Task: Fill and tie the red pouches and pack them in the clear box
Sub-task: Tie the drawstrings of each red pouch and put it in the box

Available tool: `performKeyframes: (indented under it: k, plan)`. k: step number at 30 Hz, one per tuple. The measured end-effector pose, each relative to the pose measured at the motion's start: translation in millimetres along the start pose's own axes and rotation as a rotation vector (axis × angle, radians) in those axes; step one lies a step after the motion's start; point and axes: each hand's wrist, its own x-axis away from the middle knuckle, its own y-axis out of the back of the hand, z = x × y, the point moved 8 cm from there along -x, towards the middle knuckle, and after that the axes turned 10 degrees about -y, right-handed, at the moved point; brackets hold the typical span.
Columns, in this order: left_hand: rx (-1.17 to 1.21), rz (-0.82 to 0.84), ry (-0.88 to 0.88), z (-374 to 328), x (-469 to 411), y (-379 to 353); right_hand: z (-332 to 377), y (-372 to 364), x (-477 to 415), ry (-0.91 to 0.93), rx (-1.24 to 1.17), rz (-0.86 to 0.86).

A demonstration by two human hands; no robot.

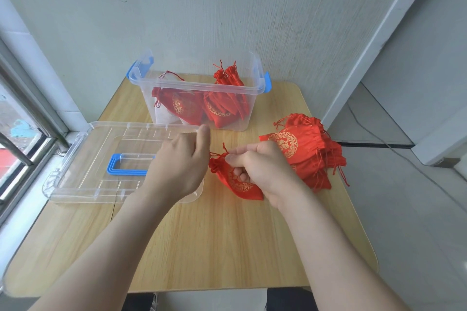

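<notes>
Two bare forearms reach from the near edge across a pale wood-grain bench point(214, 242) with rounded corners. At mid-bench the right hand point(267, 171) has its grip clamped on a small red satin drawstring pouch with a gold round emblem point(236, 182), thumb pressed to curled fingers at the gathered neck, the pouch body lying on the bench beneath the palm. The left hand point(182, 164) has thumb and fingers closed together just left of the pouch's red cord point(217, 155); whether they pinch the cord cannot be told. Under the left hand, along the left edge, lies a flat clear plastic lid with a blue handle point(96, 161). Toward the right edge, just beyond the right hand, rests a stack of flat red pouches with gold emblems point(310, 149). At the far edge stands a clear plastic rectangular box with blue side latches point(199, 88), open, holding several filled red pouches point(202, 106) on its floor.
</notes>
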Motion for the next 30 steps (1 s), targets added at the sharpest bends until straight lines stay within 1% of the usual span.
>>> performKeyframes:
  k: [6, 9, 12, 14, 16, 18, 20, 26, 30]
  plan:
    - [-0.04, 0.06, -0.146, -10, 4, -13, -1, -7, 2, 0.013, 0.009, 0.058]
    - [-0.083, -0.002, -0.16, -11, 1, -9, 1, -8, 4, 0.039, 0.011, 0.076]
    - [-0.143, 0.011, -0.146, -10, -1, -6, 6, -8, 7, 0.102, 0.075, 0.088]
    - [-0.182, 0.041, -0.149, -8, -2, -7, 9, -4, 7, 0.148, 0.156, 0.059]
    - [-0.216, 0.055, -0.149, -3, -2, -8, 11, 2, 6, 0.213, 0.293, -0.02]
    - [-0.23, 0.045, -0.147, 0, -3, -6, 13, 5, 7, 0.277, 0.436, -0.102]
    - [-0.234, 0.041, -0.139, 4, -5, -5, 15, 5, 9, 0.328, 0.522, -0.151]
    - [-0.249, 0.1, -0.068, 13, -4, -10, 15, 4, 10, 0.346, 0.534, -0.18]
    - [-0.218, 0.131, -0.041, 17, -1, -11, 16, 1, 11, 0.336, 0.542, -0.192]
